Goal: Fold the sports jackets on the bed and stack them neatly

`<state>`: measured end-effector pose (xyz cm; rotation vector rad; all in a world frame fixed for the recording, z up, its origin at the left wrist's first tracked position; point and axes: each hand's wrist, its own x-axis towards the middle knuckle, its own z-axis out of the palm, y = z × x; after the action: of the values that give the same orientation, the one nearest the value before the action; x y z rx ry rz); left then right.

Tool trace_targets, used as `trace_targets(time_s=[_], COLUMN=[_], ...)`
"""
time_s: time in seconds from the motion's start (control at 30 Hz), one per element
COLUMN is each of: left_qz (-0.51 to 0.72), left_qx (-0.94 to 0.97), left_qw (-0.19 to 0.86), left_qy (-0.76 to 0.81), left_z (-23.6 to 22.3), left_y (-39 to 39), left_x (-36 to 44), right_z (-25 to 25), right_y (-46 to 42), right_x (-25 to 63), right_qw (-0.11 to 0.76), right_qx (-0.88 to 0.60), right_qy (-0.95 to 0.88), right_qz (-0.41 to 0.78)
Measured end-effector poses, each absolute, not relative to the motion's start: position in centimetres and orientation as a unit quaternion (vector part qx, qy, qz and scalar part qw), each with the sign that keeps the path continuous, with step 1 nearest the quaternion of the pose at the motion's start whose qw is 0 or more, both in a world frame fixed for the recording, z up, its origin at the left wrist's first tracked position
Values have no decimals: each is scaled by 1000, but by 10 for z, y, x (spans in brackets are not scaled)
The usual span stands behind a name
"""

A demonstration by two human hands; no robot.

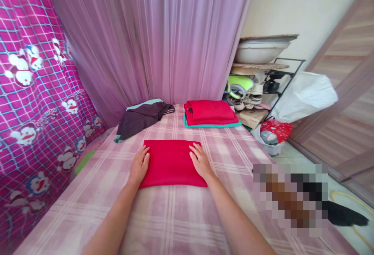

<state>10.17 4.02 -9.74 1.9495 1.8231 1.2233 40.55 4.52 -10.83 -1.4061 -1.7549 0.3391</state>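
A red cloth folded into a flat rectangle (171,163) lies in front of me on the plaid bedding. On its left edge rests my left hand (140,164), fingers stretched forward and lying flat. My right hand (201,161) lies on the cloth's right side, its fingers extended and slightly apart. Neither hand grips the cloth. Farther back on the right is a folded stack, red fabric (212,111) on top of teal fabric (213,125). Back left, a dark garment with teal trim (143,117) lies loosely spread.
Purple curtains (175,36) hang behind the plaid surface (163,220); a pink patterned curtain (37,103) hangs at left. On the right, a rack (288,85) holds shoes and a basin (261,52), beside a white bag (306,95). A blurred-out patch covers the right edge.
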Motion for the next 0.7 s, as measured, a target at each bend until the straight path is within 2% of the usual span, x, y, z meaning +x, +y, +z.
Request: trace_targets(time_s=[0.13, 0.27, 0.43, 0.53, 0.7], left_qz=[406, 390, 337, 294, 276], left_qx=[640, 648, 618, 638, 642], left_qw=[95, 69, 10, -24, -17], left_qy=[645, 650, 711, 711, 715], left_z=[-96, -90, -85, -87, -93], left_y=[35, 18, -14, -27, -29], left_x=[91, 89, 87, 83, 81], right_z=[-115, -116, -110, -102, -94], right_y=[25, -2, -28, -37, -41], right_x=[425, 443, 451, 447, 439], right_qw=[468, 462, 344, 278, 240], right_qx=[-544, -601, -702, -716, -711], right_qy=[-683, -644, -624, -640, -660], right_qz=[137, 102, 13, 13, 36])
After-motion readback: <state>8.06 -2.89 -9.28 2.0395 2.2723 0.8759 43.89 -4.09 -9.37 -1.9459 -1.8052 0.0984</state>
